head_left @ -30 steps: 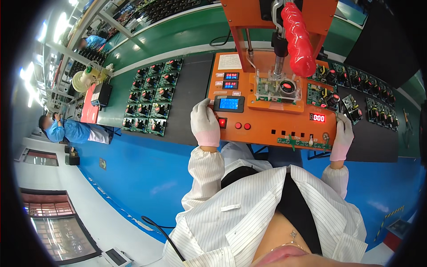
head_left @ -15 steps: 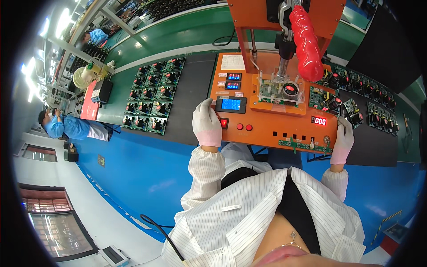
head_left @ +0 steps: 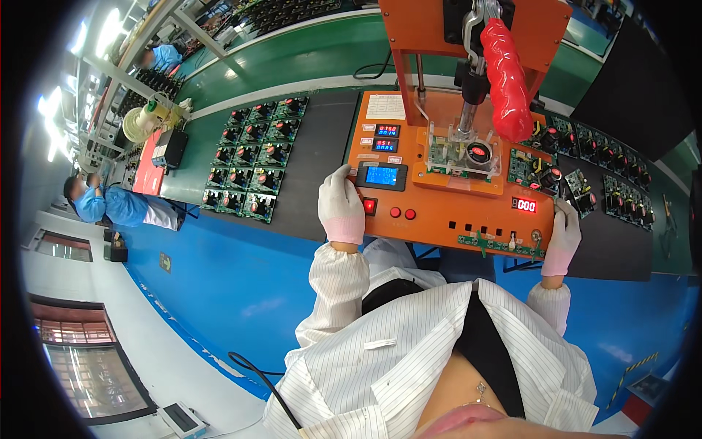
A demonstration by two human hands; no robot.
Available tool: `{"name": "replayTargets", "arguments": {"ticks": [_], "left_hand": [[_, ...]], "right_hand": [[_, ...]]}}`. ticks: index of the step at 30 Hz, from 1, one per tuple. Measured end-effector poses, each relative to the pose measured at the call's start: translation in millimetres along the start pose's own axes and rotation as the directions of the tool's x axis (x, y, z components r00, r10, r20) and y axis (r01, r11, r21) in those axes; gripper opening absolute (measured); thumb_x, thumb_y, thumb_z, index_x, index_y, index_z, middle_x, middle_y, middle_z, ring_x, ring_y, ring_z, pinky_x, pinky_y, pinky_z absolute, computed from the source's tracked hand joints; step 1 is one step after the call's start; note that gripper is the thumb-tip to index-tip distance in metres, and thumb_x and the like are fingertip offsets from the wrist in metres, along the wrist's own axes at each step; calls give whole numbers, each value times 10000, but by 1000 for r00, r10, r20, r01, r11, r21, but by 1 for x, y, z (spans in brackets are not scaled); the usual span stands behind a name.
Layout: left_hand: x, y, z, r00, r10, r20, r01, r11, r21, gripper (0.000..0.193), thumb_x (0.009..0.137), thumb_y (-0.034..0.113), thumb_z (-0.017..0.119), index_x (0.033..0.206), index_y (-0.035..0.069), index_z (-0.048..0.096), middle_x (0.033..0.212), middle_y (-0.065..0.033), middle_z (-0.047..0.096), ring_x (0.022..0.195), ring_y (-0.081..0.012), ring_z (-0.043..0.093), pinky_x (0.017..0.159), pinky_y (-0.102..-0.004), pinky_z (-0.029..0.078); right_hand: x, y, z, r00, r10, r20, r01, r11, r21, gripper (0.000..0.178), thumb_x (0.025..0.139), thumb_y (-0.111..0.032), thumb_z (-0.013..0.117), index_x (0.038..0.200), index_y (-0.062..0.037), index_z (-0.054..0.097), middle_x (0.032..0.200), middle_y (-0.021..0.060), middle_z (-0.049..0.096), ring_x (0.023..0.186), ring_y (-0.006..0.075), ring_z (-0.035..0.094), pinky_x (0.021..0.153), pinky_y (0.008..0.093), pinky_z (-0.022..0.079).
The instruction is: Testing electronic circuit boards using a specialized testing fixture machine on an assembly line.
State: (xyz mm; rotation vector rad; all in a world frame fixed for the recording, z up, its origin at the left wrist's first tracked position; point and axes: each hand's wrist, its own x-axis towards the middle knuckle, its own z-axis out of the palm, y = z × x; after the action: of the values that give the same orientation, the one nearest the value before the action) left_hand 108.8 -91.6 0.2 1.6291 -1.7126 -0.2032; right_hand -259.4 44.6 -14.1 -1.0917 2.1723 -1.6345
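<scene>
1. Landmark: the orange test fixture (head_left: 453, 208) stands on the table (head_left: 314, 157), directly ahead of the person.
2. Left hand (head_left: 341, 206) – white-gloved, laid flat and open at the fixture's left front corner, fingers beside the red lit button (head_left: 370, 206) and under the blue display (head_left: 381, 175). It grips nothing.
3. Right hand (head_left: 562, 235) – gloved, resting on the fixture's right front corner near the red numeric readout (head_left: 526, 205). Whether its fingers press a control, I cannot tell.
4. Item under test: a green circuit board (head_left: 459, 154) sits in the clear holder at the fixture's centre, beneath the press column (head_left: 468, 110) and its red-wrapped lever (head_left: 506, 80).
5. Handling judgement: the board looks light, stiff and fragile – tall components and a round black part stand proud. Best taken by its bare edges, not by the components.
6. Left of the fixture, matching boards (head_left: 252, 157) lie in rows; more (head_left: 607, 161) lie to its right.
</scene>
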Motion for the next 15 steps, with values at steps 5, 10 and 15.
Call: {"name": "replayTargets", "arguments": {"ticks": [5,10,15], "left_hand": [[2,0,0,1000,-27,9,27,999,-36,272,983,81,458,1164,6,647,1085,-160,665,1032,-322,626,929,-390,487],[8,-6,2,997,-65,31,68,990,-119,276,971,61,460,1162,-1,650,1079,-156,667,1026,-305,637,925,-374,495],[15,-9,2,994,-99,54,104,989,-101,272,969,56,465,1161,-4,647,1077,-156,663,1012,-306,643,911,-370,503]], "right_hand": [[0,0,0,1000,1,5,-1,1000,-9,273,961,-106,468,1113,42,638,1086,117,667,1002,215,610,929,306,446],[0,1,-1,1000,3,3,-3,1000,-9,270,961,-108,465,1106,41,637,1071,118,665,993,216,609,925,307,446],[2,3,0,1000,2,2,-2,1000,-12,295,960,-118,474,1124,55,646,1090,124,681,1002,206,624,927,299,457]]}}
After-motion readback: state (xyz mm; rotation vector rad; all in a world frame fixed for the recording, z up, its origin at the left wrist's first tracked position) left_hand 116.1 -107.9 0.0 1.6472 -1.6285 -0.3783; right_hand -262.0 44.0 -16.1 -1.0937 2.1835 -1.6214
